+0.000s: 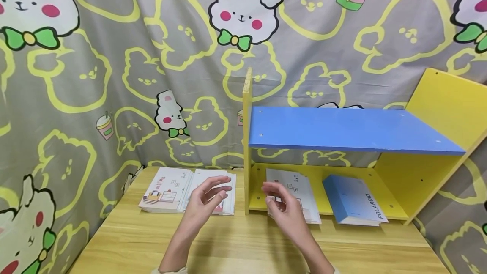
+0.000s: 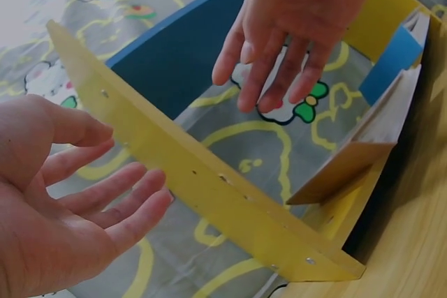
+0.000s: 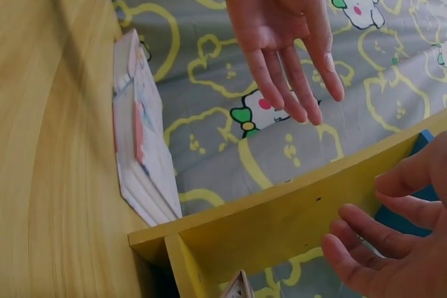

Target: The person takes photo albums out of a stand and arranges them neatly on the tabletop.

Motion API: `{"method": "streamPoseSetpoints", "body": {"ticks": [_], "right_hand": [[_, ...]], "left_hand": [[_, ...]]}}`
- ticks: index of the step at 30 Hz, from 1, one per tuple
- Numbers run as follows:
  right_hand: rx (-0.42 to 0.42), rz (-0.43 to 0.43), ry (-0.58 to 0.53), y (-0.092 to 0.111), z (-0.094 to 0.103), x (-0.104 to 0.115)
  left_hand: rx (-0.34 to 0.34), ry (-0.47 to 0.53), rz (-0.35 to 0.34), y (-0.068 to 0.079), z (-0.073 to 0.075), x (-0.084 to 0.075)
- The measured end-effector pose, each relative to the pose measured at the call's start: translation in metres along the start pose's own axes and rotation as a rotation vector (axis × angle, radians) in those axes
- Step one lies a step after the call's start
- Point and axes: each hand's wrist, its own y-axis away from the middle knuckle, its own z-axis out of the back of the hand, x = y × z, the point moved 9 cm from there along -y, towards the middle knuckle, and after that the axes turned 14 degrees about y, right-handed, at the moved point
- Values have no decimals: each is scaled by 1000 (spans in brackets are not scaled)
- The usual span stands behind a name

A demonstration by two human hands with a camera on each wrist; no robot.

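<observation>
My left hand (image 1: 203,204) hovers in front of the white books on the table, fingers loosely bent and holding nothing. My right hand (image 1: 289,212) is raised before the shelf's lower compartment, also empty and relaxed. It partly hides a white illustrated book (image 1: 304,193) lying there. To its right lies a blue-and-white book (image 1: 351,202) marked POLAROID. Two piles of white books lie left of the shelf: the left pile (image 1: 163,193) shows a small vehicle drawing, while my left hand partly covers the right pile (image 1: 201,176). The wrist views show both palms with nothing in them.
A small shelf with yellow sides (image 1: 246,160) and a blue middle board (image 1: 342,128) stands on the wooden table (image 1: 228,244). Its left panel rises between my hands' work areas. A grey curtain (image 1: 182,79) with cartoon prints hangs behind and at both sides.
</observation>
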Motion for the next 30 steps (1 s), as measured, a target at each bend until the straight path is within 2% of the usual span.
{"method": "streamPoseSetpoints", "body": {"ticks": [9,16,21,30], "right_hand": [[-3,-37,30,-3,12,-11],[4,-55,49,-5,17,-20],[4,-67,73,-9,20,-31],[15,-75,59,-11,25,-41]], "left_hand": [[12,16,-15,-2,-5,5],[-18,-6,-10,-3,-3,9],[-11,-3,-5,-3,-4,12],[-10,8,13,-3,-7,18]]}}
